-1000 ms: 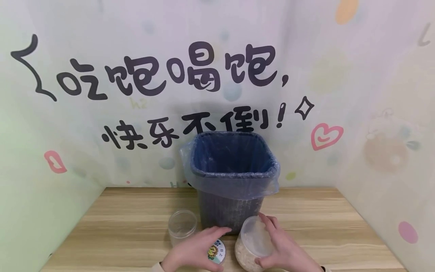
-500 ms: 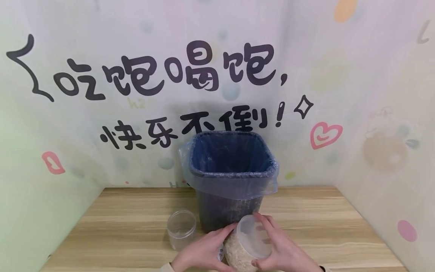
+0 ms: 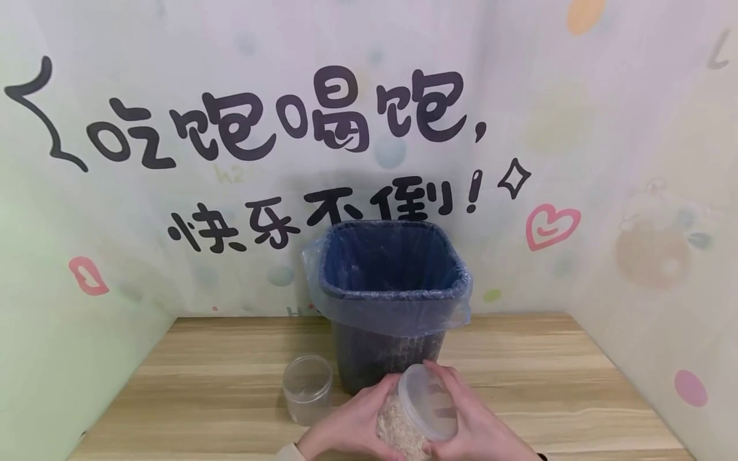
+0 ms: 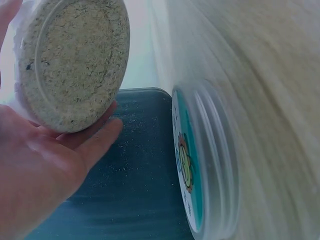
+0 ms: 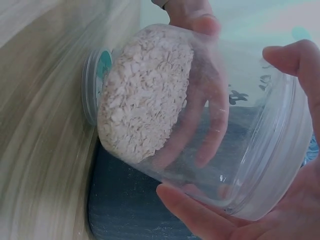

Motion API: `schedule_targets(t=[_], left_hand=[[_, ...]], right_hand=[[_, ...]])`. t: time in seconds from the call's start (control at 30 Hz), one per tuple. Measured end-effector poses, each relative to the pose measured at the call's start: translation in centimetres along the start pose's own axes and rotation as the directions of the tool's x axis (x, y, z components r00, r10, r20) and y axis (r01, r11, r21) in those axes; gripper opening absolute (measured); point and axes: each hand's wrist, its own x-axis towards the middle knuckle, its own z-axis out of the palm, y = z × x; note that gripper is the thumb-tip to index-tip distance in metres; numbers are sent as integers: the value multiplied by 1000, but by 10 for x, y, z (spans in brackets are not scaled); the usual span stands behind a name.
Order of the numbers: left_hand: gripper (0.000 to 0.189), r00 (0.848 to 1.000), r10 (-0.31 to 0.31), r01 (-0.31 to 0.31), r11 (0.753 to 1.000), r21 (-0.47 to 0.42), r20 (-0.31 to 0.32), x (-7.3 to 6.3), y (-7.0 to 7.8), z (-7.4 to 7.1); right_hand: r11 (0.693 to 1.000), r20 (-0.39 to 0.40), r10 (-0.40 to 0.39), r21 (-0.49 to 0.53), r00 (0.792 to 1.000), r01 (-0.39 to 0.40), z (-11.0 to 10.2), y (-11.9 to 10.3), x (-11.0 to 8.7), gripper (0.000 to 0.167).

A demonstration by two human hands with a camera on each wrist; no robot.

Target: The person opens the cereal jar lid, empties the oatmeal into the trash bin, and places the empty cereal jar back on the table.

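A clear plastic jar (image 3: 398, 430) partly filled with pale flakes like oats is held tilted in front of the bin. My left hand (image 3: 353, 419) holds the jar's body, its fingers visible through the clear wall in the right wrist view. At the other end, my right hand (image 3: 478, 422) grips the frosted lid (image 5: 280, 155) with thumb and fingers around its rim. The left wrist view shows the jar's base (image 4: 80, 60) raised off the table. A second lid (image 4: 212, 165) with a printed cartoon lies on the table below, hidden in the head view by hand and jar.
Behind the jar stands a dark blue bin (image 3: 386, 346) lined with a translucent bag. An uncovered clear jar (image 3: 308, 392) stands left of the bin on the wooden table (image 3: 230, 365). A printed backdrop (image 3: 230, 269) rises behind the table.
My left hand has moved right and taken hold of the jar of flakes. The jar has shifted slightly left between both hands, and the printed lid has gone out of sight in the head view.
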Motion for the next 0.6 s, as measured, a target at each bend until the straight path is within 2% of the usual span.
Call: schedule_targets(t=[0.1,0.2,0.4,0.5,0.6], left_hand=[[89,1000,11,-11,1000,23,-5,0,1,-2],[87,999,25,-26,998,53,19,-1,1,-5],[90,998,58,-64,975,213,38,-4,3,-9],[94,997,68,-73,951,302,27,-5,4,-10],[97,997,75,-80,919,386,29,-5,6,-12]], right_hand=[[1000,0,-5,10,1000,5,1,2,0,102],[1000,20,-13,26,1000,12,2,4,-2,100],[998,85,-26,59,996,21,3,8,-6,104],[993,136,27,109,990,-42,1,5,-6,102],[970,212,101,197,972,-143,-2,0,-3,98]])
